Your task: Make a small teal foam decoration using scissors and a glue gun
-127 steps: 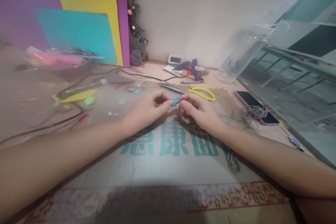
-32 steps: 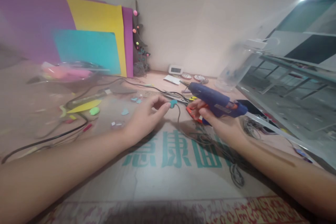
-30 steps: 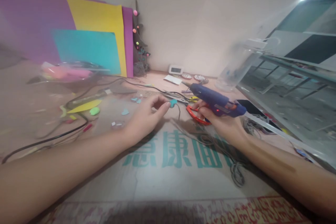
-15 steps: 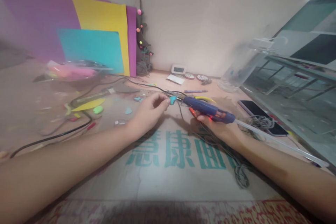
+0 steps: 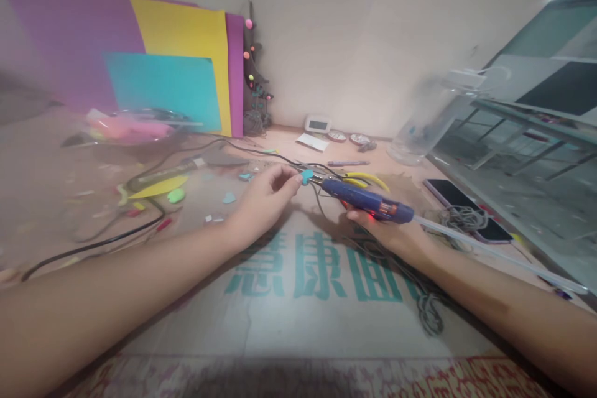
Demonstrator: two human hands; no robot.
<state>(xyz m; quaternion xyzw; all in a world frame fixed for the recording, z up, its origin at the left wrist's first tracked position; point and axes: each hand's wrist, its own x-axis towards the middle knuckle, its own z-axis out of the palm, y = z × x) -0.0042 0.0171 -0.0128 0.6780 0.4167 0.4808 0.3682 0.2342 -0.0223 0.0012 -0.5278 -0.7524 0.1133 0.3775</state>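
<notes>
Between thumb and fingertips, my left hand pinches a small turquoise foam piece above the middle of the table. My right hand is wrapped round the handle of a blue hot glue gun, held from below. A long translucent glue stick sticks out of its back end, and a red light glows near my thumb. The metal nozzle points left and is at the turquoise piece; I cannot tell whether they touch. Behind the gun lie yellow-handled pliers.
A black cable curves across the left side among foam scraps, a yellow leaf shape and a green piece. On the right are a phone, tangled wire and a clear jug. Coloured sheets lean on the wall.
The glue gun and my right hand have shifted slightly left, bringing the nozzle up to the turquoise piece. More of the yellow pliers handles shows. My left hand stays nearly still.
</notes>
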